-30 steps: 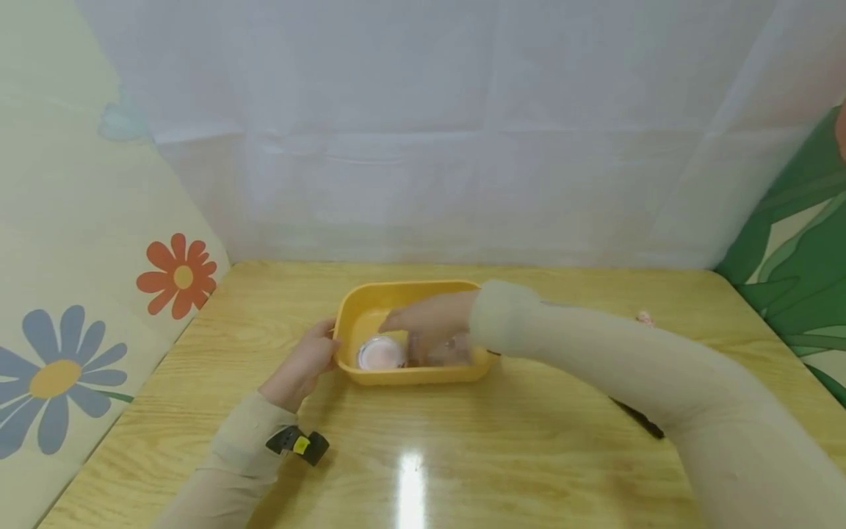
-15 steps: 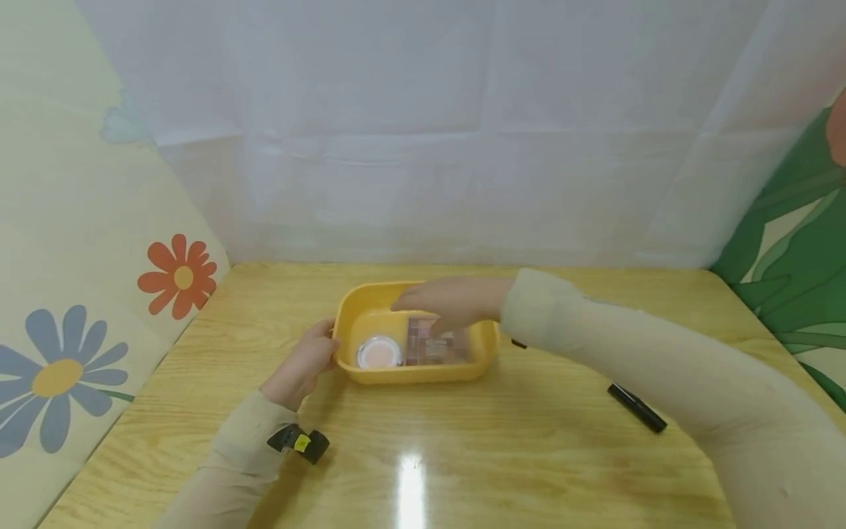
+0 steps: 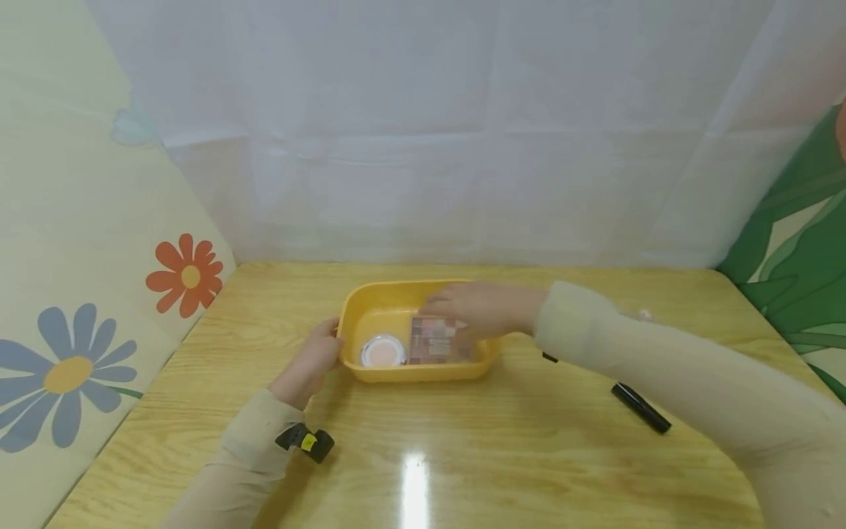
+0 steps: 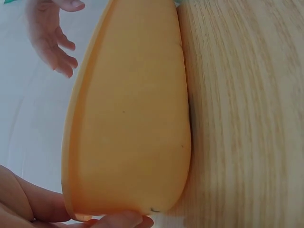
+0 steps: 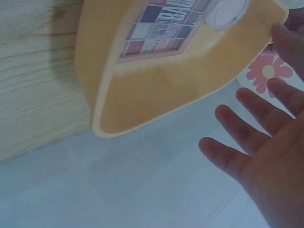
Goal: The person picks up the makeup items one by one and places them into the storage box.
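A yellow plastic basket [image 3: 416, 375] sits on the wooden table. My left hand [image 3: 313, 361] grips its left end; in the left wrist view the thumb and fingers are at the rim and the end wall [image 4: 128, 142]. Lying in the basket are a round clear-lidded compact [image 3: 383, 353] and, just right of it, an eyeshadow palette [image 3: 432, 342] with a grid of colour squares. Over the basket's right part hovers my right hand [image 3: 485, 305], partly covering the palette. The right wrist view shows that hand [image 5: 270, 142] with spread fingers, holding nothing.
To the right of the basket lies a black tube [image 3: 641, 408] on the table [image 3: 515, 455]. A small black object [image 3: 550, 358] and a small pink thing [image 3: 645, 315] show beside the right sleeve. A white cloth [image 3: 423, 147] hangs behind the table.
My right hand has lifted away from the things inside the basket and drawn to the right, uncovering the palette. My left hand keeps its grip on the basket's left end.
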Action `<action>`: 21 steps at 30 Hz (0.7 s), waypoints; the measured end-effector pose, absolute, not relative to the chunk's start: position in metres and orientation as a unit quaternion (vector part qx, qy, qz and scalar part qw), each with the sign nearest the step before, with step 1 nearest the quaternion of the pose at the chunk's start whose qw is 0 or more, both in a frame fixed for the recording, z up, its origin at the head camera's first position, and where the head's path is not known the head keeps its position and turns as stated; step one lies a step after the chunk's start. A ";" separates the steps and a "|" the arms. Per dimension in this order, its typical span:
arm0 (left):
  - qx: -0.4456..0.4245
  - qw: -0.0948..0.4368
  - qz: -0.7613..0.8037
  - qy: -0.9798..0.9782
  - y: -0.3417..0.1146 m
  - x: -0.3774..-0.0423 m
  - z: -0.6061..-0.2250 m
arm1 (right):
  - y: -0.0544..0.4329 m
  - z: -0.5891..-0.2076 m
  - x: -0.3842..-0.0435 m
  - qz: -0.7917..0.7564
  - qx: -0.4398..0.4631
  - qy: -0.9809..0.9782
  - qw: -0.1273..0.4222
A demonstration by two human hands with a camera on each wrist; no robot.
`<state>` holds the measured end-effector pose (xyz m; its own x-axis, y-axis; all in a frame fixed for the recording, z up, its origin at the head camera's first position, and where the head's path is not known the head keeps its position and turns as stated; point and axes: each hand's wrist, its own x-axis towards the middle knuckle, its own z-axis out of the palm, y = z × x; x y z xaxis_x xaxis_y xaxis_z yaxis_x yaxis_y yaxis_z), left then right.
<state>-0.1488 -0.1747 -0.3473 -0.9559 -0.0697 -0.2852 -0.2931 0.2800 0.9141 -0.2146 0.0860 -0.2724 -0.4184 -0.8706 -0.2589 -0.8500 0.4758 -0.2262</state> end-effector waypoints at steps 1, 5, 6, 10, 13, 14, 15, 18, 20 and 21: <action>-0.114 0.095 0.589 0.794 -0.175 -0.149 -0.347 | 0.088 -0.273 -0.214 -0.030 -0.512 0.842 0.167; -0.114 0.098 0.591 0.792 -0.175 -0.149 -0.346 | 0.094 -0.275 -0.211 -0.033 -0.521 0.840 0.148; -0.114 0.099 0.592 0.792 -0.175 -0.150 -0.346 | 0.096 -0.275 -0.210 -0.034 -0.523 0.839 0.145; -0.112 0.104 0.597 0.787 -0.176 -0.151 -0.346 | 0.103 -0.277 -0.207 -0.024 -0.534 0.836 0.126; -0.113 0.110 0.599 0.785 -0.177 -0.152 -0.346 | 0.107 -0.280 -0.206 -0.016 -0.535 0.837 0.114; -0.114 0.112 0.599 0.785 -0.177 -0.152 -0.346 | 0.108 -0.280 -0.206 -0.016 -0.534 0.838 0.112; -0.114 0.112 0.599 0.785 -0.177 -0.152 -0.346 | 0.110 -0.281 -0.205 -0.014 -0.531 0.840 0.112; -0.119 0.115 0.599 0.784 -0.178 -0.152 -0.347 | 0.113 -0.284 -0.204 -0.013 -0.521 0.846 0.111; -0.120 0.114 0.598 0.784 -0.178 -0.152 -0.348 | 0.116 -0.286 -0.203 -0.011 -0.522 0.847 0.104; -0.121 0.115 0.598 0.784 -0.178 -0.153 -0.348 | 0.117 -0.287 -0.203 -0.009 -0.523 0.846 0.101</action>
